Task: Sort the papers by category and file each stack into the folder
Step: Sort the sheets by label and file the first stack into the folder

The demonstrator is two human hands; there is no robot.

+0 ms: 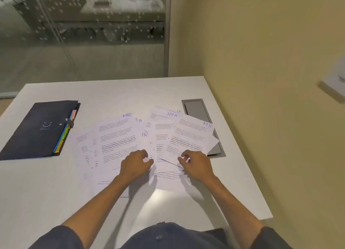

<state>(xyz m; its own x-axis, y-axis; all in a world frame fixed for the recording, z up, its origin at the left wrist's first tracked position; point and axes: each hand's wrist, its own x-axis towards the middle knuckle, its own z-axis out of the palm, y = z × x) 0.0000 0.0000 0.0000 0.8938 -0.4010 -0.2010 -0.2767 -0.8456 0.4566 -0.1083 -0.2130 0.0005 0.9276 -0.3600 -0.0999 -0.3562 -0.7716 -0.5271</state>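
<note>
Now, by label:
Papers [119, 136]: fanned loosely across the middle of the table [56, 192], overlapping one another; printed text, with blue handwritten marks at the top corners.
Marks: "HR" on the left sheet [116, 135], "HR" on the right sheet [190, 136], "SPOR" on a sheet [164, 114] behind them; others partly covered, unreadable.
Folder [37, 131]: dark, shut, lying flat at the table's left, well apart from the hands; coloured tabs along its right edge, just beside the leftmost papers.
Left hand [135, 164]: resting on the papers near their lower middle, fingers curled, fingertips pinching a sheet's edge.
Right hand [196, 164]: on the papers just right of the left hand, fingers curled, pinching the lower edge of the right "HR" sheet.
Hands: near each other, not touching.
Cable hatch [196, 108]: grey, set into the table at the right, partly under the right sheet.
Wall [261, 62]: pale yellow, beside the table's right edge.
Glass panel [84, 34]: frosted and dotted, beyond the far edge.
</note>
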